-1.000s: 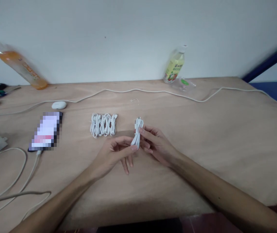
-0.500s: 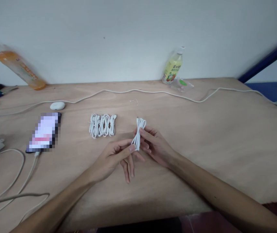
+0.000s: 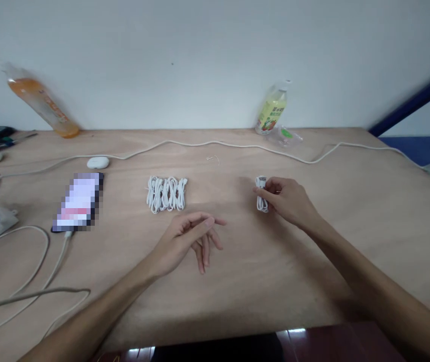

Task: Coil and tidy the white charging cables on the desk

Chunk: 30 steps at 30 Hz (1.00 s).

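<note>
Within right hand (image 3: pixel 290 200), partly hidden cable (image 3: pixel 262 203)

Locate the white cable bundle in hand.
Head view, right of centre: the cable bundle is in the right hand, right of the bundled-cable row.

The left hand (image 3: pixel 184 244) and right hand (image 3: pixel 290 200) are both bare, with slender fingers and thumbs; the nails are too small to make out well. Each hand narrows to a slim, bare wrist. The left forearm (image 3: pixel 114 291) and right forearm (image 3: pixel 358 274) are bare too, lean and smooth in outline, widening toward the picture's lower corners. A plain black shape (image 3: pixel 217 348) shows between them at the bottom edge; whether it is clothing cannot be told.
</note>
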{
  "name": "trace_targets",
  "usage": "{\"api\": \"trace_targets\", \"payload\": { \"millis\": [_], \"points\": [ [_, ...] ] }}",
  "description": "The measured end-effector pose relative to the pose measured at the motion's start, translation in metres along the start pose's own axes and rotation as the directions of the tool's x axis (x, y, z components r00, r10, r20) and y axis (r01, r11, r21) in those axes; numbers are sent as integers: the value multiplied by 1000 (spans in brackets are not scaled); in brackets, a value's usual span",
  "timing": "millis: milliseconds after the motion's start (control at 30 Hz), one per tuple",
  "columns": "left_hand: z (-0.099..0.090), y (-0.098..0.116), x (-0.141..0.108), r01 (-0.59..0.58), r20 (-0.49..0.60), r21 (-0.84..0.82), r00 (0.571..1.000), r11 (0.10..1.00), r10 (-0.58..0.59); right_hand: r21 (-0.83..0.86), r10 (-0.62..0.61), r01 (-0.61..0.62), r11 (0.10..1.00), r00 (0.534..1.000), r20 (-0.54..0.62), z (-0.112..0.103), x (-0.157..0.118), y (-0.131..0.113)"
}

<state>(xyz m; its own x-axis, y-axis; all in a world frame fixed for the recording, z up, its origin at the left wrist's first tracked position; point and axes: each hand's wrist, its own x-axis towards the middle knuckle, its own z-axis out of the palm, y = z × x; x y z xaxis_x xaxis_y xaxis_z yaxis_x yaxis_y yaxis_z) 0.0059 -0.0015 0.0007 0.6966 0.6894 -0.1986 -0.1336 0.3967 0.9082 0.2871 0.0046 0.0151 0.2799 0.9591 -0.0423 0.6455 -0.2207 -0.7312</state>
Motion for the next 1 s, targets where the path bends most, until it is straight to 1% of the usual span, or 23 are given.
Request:
{"api": "trace_targets", "payload": {
  "millis": [67,100,200,333,533,767,867,1000],
  "points": [
    [0,0,0,-15,-26,6,1000,1000,15,-160,24,-18,987,999,35,-3,2,1],
    [0,0,0,-23,-40,9,999,1000,23,-210,30,-19,978,998,50,-3,3,0],
    [-1,-1,0,-32,-61,23,998,999,34,-302,22,-3,953,998,59,-1,4,-4],
    [-2,-2,0,-25,-44,32,999,999,26,-403,11,12,915,998,56,0,5,-8],
    [-4,-3,1,-36,-26,36,999,999,37,-458,39,-17,889,998,39,0,3,-6],
    [-5,1,0,-68,-90,189,992,980,87,-501,57,-24,865,997,51,3,1,-9],
    [-3,2,-1,-68,-103,220,990,973,93,-514,70,-35,857,996,49,4,4,-12],
    [-1,2,-1,-78,-98,249,990,965,105,-573,124,-60,817,989,74,3,4,-18]
  ]
}}
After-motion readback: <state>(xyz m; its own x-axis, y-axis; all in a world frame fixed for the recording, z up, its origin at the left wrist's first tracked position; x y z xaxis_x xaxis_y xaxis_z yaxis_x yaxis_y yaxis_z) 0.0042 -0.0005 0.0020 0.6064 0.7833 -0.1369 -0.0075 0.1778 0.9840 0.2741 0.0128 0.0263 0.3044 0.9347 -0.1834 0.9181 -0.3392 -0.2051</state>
